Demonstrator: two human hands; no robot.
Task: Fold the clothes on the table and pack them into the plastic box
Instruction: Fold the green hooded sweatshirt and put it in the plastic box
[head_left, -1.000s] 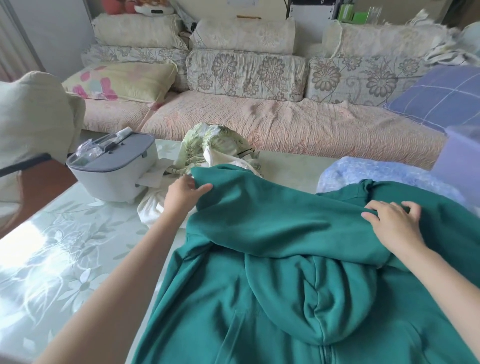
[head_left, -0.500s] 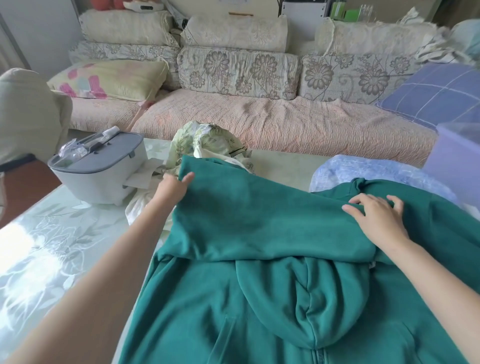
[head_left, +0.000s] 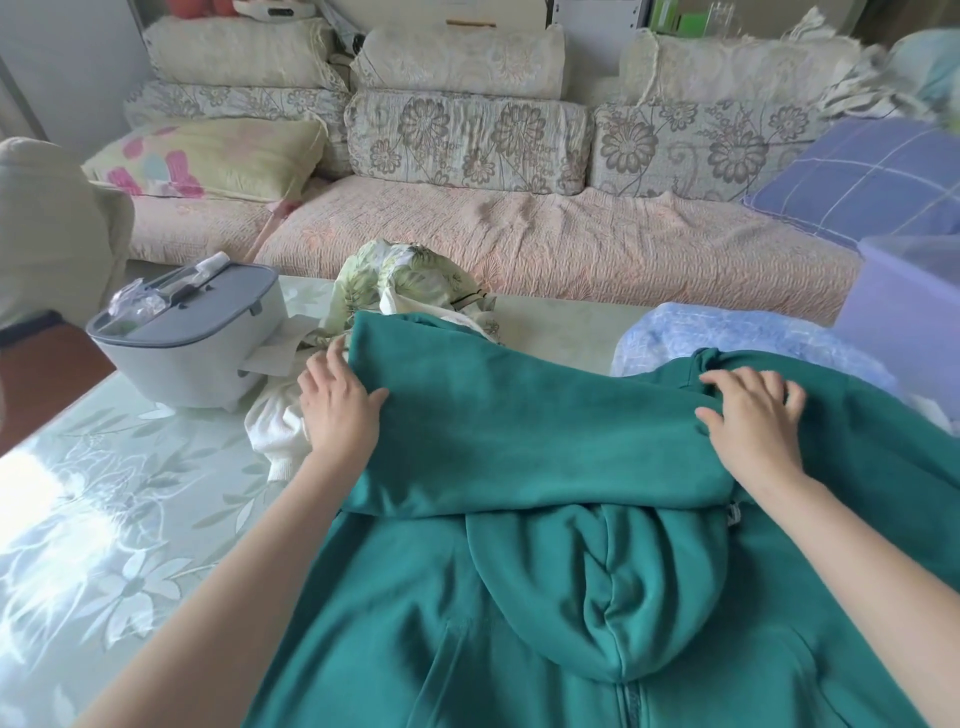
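A green zip hoodie (head_left: 519, 597) lies spread on the table in front of me, hood facing me. One sleeve (head_left: 509, 431) is folded across its upper part. My left hand (head_left: 337, 405) rests flat at the left end of that sleeve, thumb on top of the cloth. My right hand (head_left: 753, 421) presses flat on the sleeve's right end, fingers spread. Behind lie a leaf-print garment (head_left: 410, 280), a white garment (head_left: 275, 426) and a blue patterned one (head_left: 737, 332). A pale purple plastic box (head_left: 914, 322) stands at the right edge.
A grey-lidded white container (head_left: 192, 343) sits on the floral glass table (head_left: 104, 519) at the left. A sofa (head_left: 519, 234) with flowered cushions runs along the far side. A beige chair back (head_left: 47, 223) is at the far left.
Both hands went from gripping the sleeve's ends to lying flat on it. The sleeve now lies smoother across the hoodie.
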